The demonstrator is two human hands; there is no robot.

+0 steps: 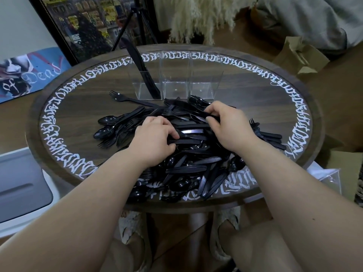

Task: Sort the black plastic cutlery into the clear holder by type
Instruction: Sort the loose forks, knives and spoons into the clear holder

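Clear holder (176, 83): knives (143, 71) in left compartment, other two empty.

Left hand (155, 137) fingertips hidden among cutlery (188, 160).

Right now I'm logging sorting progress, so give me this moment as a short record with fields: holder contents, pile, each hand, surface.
holder: clear holder with three compartments, at the far side of the table
left compartment: black knives standing in it
middle and right compartments: nothing visible inside
pile: black cutlery pile, with forks, spoons and knives mixed, in front of the holder
left hand: in the pile, fingers curled round cutlery
right hand: in the pile, gripping cutlery
surface: round dark table with white lettering round the rim
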